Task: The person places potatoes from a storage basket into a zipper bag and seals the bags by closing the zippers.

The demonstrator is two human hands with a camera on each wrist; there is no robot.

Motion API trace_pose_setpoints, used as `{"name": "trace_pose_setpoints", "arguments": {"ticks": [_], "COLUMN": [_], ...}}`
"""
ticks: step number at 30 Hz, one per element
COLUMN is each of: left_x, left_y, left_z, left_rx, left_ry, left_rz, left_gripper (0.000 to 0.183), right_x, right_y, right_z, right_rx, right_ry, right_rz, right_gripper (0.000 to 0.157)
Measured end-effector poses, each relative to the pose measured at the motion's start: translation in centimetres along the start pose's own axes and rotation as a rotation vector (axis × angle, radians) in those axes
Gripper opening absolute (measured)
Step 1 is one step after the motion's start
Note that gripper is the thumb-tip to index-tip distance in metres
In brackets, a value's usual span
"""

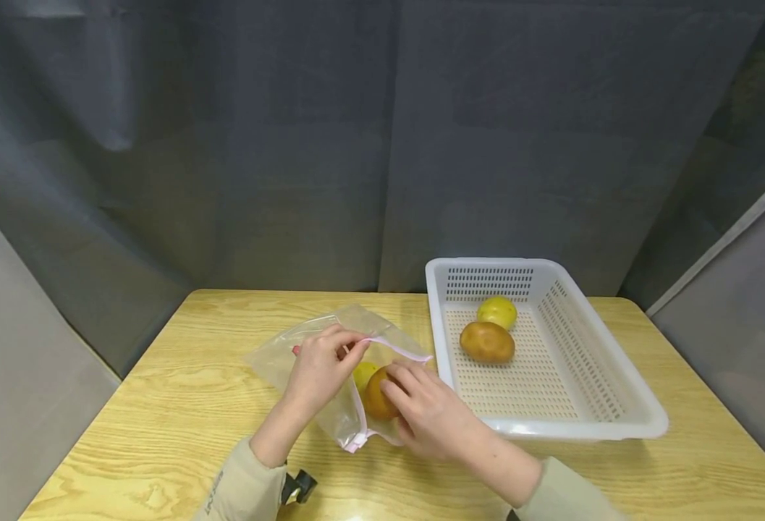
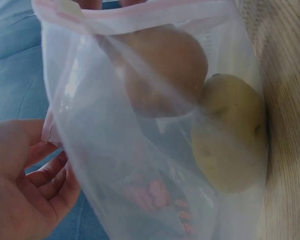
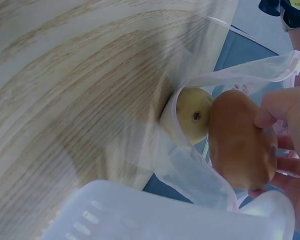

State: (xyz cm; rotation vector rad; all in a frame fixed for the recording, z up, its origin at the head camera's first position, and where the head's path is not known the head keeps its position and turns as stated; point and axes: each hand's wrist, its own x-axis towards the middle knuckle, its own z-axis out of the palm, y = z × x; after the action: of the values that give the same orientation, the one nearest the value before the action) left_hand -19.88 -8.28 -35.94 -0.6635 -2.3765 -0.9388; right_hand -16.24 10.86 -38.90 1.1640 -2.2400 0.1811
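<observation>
A clear zip bag (image 1: 294,354) with a pink zip edge lies on the table, its mouth facing right. My left hand (image 1: 322,364) pinches the upper rim of the mouth between thumb and fingers. My right hand (image 1: 430,409) grips a brown potato (image 3: 242,142) in the bag's opening. Against that potato, inside the bag, sits a yellow, rounded piece of produce (image 2: 230,132) with small dark spots; its exact kind is unclear. Through the plastic in the left wrist view, the potato shows above it. Some red print (image 2: 157,195) is visible on the bag.
A white perforated basket (image 1: 444,347) stands just right of the bag. It holds another brown potato (image 1: 488,342) and another yellow piece (image 1: 497,312). The wooden table (image 1: 154,405) ends at a dark curtain (image 1: 291,145) behind.
</observation>
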Motion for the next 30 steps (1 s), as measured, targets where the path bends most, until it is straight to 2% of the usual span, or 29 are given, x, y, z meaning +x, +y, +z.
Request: {"name": "trace_pose_setpoints", "arguments": {"ticks": [3, 7, 17, 22, 30], "left_x": [0.0, 0.0, 0.0, 0.1, 0.1], "left_y": [0.1, 0.1, 0.0, 0.0, 0.0], "left_z": [0.0, 0.0, 0.1, 0.2, 0.1], "left_rx": [0.0, 0.001, 0.005, 0.006, -0.002], "left_ry": [-0.001, -0.003, 0.001, 0.006, 0.011], "left_rz": [-0.006, -0.007, 0.001, 0.006, 0.008], "left_gripper": [0.012, 0.012, 0.013, 0.013, 0.012], "right_x": [-0.2, -0.3, 0.1, 0.6, 1.0], "right_y": [0.1, 0.0, -0.6, -0.9, -1.4], "right_z": [-0.1, 0.0, 0.6, 1.0, 1.8], "right_rx": [0.005, -0.038, -0.167, -0.248, -0.313], "right_ry": [0.007, 0.039, 0.117, 0.112, 0.124], "right_rz": [-0.004, 0.005, 0.084, 0.098, 0.159], "right_gripper": [0.048, 0.045, 0.042, 0.048, 0.049]}}
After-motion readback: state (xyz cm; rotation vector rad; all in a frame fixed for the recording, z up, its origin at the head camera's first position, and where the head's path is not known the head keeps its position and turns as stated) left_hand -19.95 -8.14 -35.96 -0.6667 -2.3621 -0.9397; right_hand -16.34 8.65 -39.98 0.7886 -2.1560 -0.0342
